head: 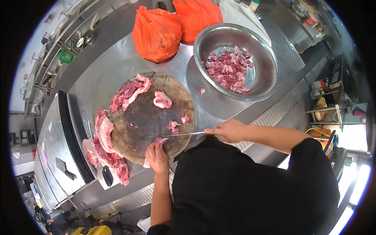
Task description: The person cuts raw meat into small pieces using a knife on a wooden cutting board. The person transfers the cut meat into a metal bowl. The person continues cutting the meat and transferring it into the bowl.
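Observation:
My right hand (227, 131) is closed around the handle of a knife (186, 134), its blade reaching left over the round wooden chopping block (141, 117). Near the blade's tip, my left hand (157, 155) grips a strip of raw meat (161, 141) at the block's near edge. Small cut meat pieces (173, 127) lie just beyond the blade. Farther up the block are a pale, fatty chunk (162, 100) and a larger slab (129, 92). Long raw cuts (104, 132) rest against the block's left side and on the steel table. Chopped meat (230, 70) fills part of a steel basin (271, 79).
Two orange plastic bags (157, 35) stand at the table's far side, beside white plastic sheeting (246, 20). A black-handled tool (107, 176) lies by the meat at left. A cleaver (65, 168) rests on a metal surface farther left. People are visible at lower left.

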Demonstrator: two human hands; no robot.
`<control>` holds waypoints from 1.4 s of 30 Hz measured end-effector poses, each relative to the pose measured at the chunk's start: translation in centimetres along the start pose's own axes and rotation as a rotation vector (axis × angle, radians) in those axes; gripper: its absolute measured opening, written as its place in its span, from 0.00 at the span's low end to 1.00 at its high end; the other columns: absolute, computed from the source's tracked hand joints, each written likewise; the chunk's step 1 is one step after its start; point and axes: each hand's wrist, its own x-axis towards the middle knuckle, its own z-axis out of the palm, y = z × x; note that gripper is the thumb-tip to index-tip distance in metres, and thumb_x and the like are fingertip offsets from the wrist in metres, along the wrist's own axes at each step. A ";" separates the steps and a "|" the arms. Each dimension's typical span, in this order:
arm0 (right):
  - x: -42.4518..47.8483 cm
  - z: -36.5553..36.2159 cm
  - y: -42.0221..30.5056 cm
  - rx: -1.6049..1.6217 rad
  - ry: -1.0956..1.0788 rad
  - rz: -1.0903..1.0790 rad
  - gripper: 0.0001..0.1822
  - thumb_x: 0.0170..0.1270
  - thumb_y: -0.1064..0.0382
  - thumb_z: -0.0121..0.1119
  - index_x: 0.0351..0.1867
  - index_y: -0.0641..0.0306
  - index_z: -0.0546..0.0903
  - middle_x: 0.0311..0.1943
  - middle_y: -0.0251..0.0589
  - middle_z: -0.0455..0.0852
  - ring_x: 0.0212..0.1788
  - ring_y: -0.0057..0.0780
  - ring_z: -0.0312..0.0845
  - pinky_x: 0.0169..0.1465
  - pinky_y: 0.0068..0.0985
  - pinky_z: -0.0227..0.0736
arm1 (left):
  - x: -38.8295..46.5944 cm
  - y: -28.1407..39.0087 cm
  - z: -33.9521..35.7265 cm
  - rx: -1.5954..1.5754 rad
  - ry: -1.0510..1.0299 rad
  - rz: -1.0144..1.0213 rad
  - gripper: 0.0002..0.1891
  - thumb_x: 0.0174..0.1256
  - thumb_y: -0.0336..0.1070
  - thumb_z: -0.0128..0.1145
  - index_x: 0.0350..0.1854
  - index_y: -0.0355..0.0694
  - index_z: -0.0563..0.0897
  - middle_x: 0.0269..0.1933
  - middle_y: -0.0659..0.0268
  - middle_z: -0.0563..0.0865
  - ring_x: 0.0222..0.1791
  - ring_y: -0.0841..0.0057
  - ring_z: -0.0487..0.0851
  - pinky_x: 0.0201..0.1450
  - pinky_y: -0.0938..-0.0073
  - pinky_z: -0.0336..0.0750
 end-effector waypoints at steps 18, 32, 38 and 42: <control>1.8 -1.7 -2.9 -0.062 -0.074 -0.023 0.28 0.70 0.62 0.44 0.72 0.38 0.65 0.40 0.48 0.82 0.40 0.48 0.84 0.41 0.41 0.78 | -1.9 -1.6 -0.6 0.022 -0.074 -0.058 0.08 0.62 0.27 0.60 0.43 0.36 0.81 0.46 0.58 0.81 0.45 0.58 0.79 0.50 0.59 0.72; 1.4 -2.1 -3.4 -0.089 -0.117 -0.024 0.29 0.68 0.62 0.48 0.71 0.37 0.66 0.37 0.49 0.81 0.38 0.48 0.84 0.38 0.40 0.78 | -3.0 -2.5 -1.9 0.036 -0.045 -0.062 0.10 0.60 0.29 0.63 0.44 0.37 0.82 0.45 0.61 0.81 0.43 0.60 0.79 0.47 0.58 0.72; 8.7 0.6 -8.2 -0.030 -0.034 -0.129 0.28 0.71 0.61 0.42 0.72 0.37 0.64 0.36 0.51 0.81 0.39 0.49 0.84 0.39 0.42 0.78 | -2.7 -2.5 -1.9 0.082 -0.107 -0.075 0.12 0.59 0.29 0.64 0.45 0.40 0.82 0.45 0.62 0.81 0.45 0.61 0.79 0.48 0.58 0.72; 7.5 2.7 -6.3 0.003 -0.009 -0.125 0.29 0.70 0.61 0.45 0.72 0.34 0.63 0.37 0.51 0.81 0.40 0.50 0.83 0.42 0.43 0.78 | -2.1 -2.2 -3.0 0.042 -0.152 -0.061 0.08 0.61 0.26 0.61 0.43 0.37 0.82 0.44 0.59 0.81 0.43 0.58 0.79 0.46 0.58 0.74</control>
